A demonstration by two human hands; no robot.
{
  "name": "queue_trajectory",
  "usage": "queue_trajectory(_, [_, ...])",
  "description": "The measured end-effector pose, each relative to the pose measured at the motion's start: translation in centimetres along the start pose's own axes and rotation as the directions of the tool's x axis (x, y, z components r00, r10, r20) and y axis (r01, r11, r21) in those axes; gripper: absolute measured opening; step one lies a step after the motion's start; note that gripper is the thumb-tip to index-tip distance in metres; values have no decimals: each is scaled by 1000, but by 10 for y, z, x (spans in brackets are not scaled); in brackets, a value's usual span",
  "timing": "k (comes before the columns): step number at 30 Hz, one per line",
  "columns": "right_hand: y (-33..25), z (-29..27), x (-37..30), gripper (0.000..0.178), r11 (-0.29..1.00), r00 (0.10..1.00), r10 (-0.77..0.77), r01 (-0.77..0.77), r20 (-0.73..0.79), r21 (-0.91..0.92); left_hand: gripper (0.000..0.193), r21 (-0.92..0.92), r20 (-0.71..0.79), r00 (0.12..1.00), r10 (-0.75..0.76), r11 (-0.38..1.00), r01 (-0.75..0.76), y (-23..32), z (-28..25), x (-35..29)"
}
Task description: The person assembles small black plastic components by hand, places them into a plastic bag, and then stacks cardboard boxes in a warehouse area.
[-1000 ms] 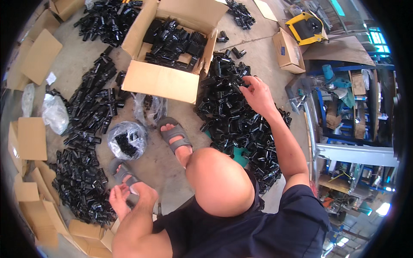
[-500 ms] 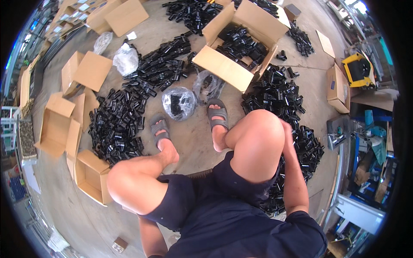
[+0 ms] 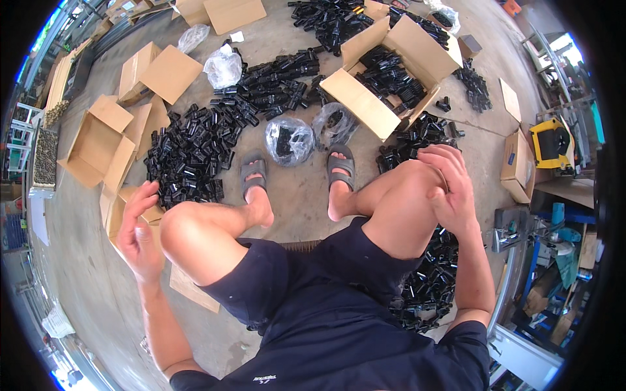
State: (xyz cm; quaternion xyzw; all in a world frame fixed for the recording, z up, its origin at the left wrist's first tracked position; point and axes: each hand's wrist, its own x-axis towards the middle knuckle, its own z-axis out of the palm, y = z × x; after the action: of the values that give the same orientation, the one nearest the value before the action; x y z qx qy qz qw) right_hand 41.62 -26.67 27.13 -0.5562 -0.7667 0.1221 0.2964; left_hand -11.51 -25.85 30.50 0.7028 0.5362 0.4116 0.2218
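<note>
My left hand (image 3: pixel 141 238) is raised beside my left knee, its fingers stretched out with nothing in them. By my right knee, my right hand (image 3: pixel 451 186) has its fingers extended and thumb apart, and no object shows in it. A heap of short, glossy black tube-shaped parts (image 3: pixel 192 153) lies beyond my left knee. Another heap of these black parts (image 3: pixel 427 277) spreads around my right leg, partly hidden by my knee and arm. Between my sandalled feet and the heaps sit two clear plastic bags (image 3: pixel 297 140) with dark contents.
A large open carton (image 3: pixel 365 104) holds more black parts at the far side. Several open cardboard boxes (image 3: pixel 88 146) stand at left. A white plastic bag (image 3: pixel 223 67) lies by the far rows. To the right are a yellow-framed item (image 3: pixel 551 143) and a cluttered blue shelf (image 3: pixel 531 260).
Both hands have come up: the left from low beside my thigh to beside the left knee, the right from behind the right knee to its top. The view has shifted slightly.
</note>
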Motion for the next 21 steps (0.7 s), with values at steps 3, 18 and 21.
queue_trajectory(3, [3,8,5,78,999,993,-6,11,118,-43,64,179,160,984,80,978,-109,2,19,10])
queue_trajectory(18, [-1,9,50,80,998,882,-46,56,468,-7,72,262,488,872,-42,960,-101,-16,19,37])
queue_trajectory(21, [-3,16,62,77,996,868,-90,69,489,62,70,268,509,858,-69,960,-82,-15,11,40])
